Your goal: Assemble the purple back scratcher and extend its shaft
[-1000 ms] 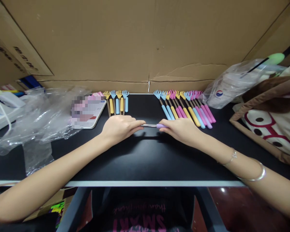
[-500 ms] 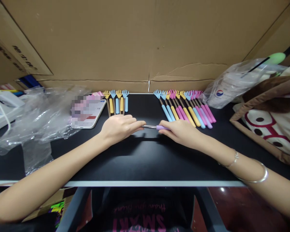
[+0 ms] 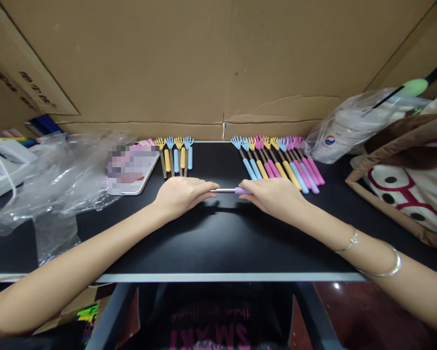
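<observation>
My left hand (image 3: 182, 197) and my right hand (image 3: 274, 194) hold one back scratcher (image 3: 225, 191) level above the black table. The fingers of my left hand pinch the left end of its metal rod, hiding whatever is at that end. Closed around its purple handle is my right hand. Behind my left hand lies a small group of back scratchers (image 3: 170, 154) with yellow and blue hand-shaped heads. A longer row of back scratchers (image 3: 284, 165) in blue, yellow, pink and purple lies slanted behind my right hand.
A phone (image 3: 140, 177) and crumpled clear plastic bags (image 3: 65, 170) lie at the left. On the right stand a bagged drink cup (image 3: 344, 131) and a cloth bag (image 3: 404, 189) with a cartoon face. Cardboard (image 3: 189, 68) walls the back of the table (image 3: 211, 248).
Both hands keep their grip on the back scratcher. My left hand has dropped slightly, and the right-hand fingers cover a bit more of the purple handle.
</observation>
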The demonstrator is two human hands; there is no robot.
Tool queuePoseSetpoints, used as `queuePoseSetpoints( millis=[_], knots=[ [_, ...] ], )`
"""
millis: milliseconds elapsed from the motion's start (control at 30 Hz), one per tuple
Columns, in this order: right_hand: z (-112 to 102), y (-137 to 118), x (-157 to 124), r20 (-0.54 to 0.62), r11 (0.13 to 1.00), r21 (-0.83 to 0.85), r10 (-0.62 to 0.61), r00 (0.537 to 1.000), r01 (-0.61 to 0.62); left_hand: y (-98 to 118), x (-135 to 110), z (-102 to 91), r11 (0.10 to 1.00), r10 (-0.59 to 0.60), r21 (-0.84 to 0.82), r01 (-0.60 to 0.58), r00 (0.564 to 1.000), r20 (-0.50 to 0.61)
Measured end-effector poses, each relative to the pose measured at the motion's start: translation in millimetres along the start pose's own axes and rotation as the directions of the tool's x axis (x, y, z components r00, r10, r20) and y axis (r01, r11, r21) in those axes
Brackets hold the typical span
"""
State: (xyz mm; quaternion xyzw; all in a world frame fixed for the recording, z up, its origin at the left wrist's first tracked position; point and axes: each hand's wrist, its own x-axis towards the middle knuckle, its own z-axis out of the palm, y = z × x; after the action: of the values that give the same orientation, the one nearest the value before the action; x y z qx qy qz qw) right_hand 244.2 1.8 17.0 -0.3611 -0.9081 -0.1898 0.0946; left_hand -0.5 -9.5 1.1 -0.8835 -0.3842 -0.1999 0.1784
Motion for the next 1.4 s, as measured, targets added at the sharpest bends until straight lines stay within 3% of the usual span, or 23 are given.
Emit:
queuePoseSetpoints(
  millis=[233,667,900,1167,1300,1400],
  knots=[
    [-4,2,-1,-0.113,0.996,-0.080,-0.040,0.993,0.031,3,0,0.4,0.991,-0.072,-0.108,0.082,0.993,0.094],
    [0,0,2,0.063,0.996,0.091,-0.017,0.998,0.011,4,3,-0.3,0.986,-0.082,-0.121,0.117,0.963,0.257],
    [-3,2,1,0.079,0.998,0.057,0.000,0.997,-0.004,2,6,1.2,0.979,-0.160,-0.084,0.186,0.956,0.247],
    [-12,19,1,0.083,0.999,-0.020,0.043,0.996,-0.041,-8,9,-9.7,0.971,-0.234,-0.006,0.240,0.949,0.212],
    [-14,39,0,0.192,0.997,0.012,0.067,0.979,-0.071,-11,8,-13.2,0.976,-0.218,0.051,0.212,0.967,0.136],
    [-16,54,-3,0.355,0.983,0.169,0.002,0.935,-0.066,-14,7,-12.7,0.981,-0.185,0.079,0.177,0.977,0.108]
  ],
)
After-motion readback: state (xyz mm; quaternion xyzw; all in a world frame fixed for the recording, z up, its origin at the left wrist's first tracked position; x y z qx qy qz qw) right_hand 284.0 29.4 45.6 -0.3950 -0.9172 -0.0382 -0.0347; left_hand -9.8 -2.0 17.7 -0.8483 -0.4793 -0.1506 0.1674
